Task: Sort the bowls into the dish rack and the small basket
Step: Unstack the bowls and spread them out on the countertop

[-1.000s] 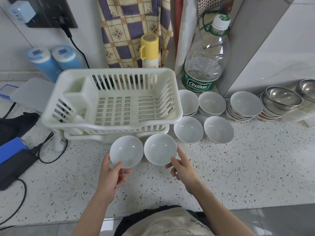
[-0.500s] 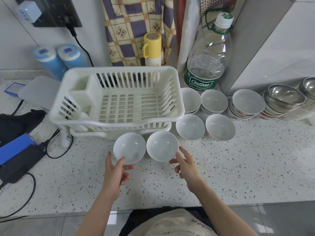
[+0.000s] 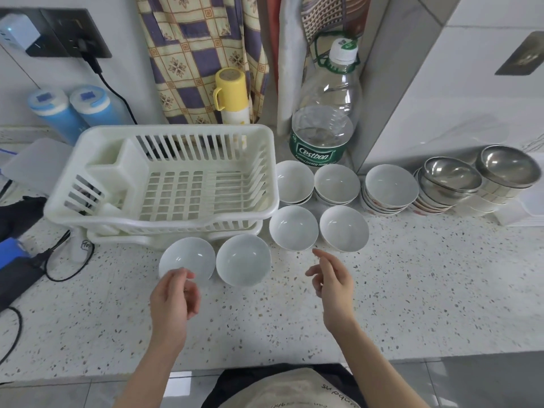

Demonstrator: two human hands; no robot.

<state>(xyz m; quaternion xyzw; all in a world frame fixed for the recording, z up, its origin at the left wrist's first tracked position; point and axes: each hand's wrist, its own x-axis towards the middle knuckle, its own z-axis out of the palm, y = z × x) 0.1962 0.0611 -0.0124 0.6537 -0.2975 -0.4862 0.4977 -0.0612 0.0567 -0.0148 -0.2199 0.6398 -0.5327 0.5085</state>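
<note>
Your left hand and right hand hover above the speckled worktop, fingers loosely curled and holding nothing, the left just overlapping the near rim of the left front bowl. That bowl and its neighbour, the right front bowl, stand upright side by side before the white dish rack, which holds no bowls. To the rack's right stand two single white bowls, two short white stacks, a taller patterned stack and steel bowls, behind which rises a water bottle.
</note>
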